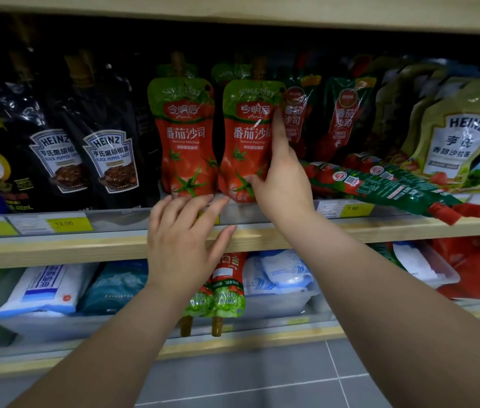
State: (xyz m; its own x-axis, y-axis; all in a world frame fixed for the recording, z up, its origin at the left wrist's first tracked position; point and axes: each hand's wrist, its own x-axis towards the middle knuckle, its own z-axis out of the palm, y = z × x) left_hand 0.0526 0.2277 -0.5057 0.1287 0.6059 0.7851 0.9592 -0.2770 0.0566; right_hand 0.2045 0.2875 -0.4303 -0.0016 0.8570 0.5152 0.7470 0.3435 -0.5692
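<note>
Upper shelf [85, 245], front row, all upright: two black pepper pouches [109, 154] at 9 o'clock of centre, then two red-green ketchup pouches. Salad pouch [456, 134] is out at 3 o'clock. Green tubes [394, 187] lie flat, red caps poking over the shelf lip.

Lower shelf: clear tray [280, 303] holds white-and-blue bags. Two spouted pouches [227, 290] sit spout-down at its 9 o'clock.

Ketchup pouch [244, 136] stands at the shelf front, base on the lip. Right hand [284, 184] grips it from its 4 o'clock: thumb pressed across the lower front, index finger straight up the right edge, other fingers hidden behind.

Second pouch [184, 136] is just beside it at 9 o'clock, narrow gap between. Left hand [179, 240] is at 7 o'clock of the held pouch, fingers spread, tips on the shelf lip under the second pouch, holding nothing.
</note>
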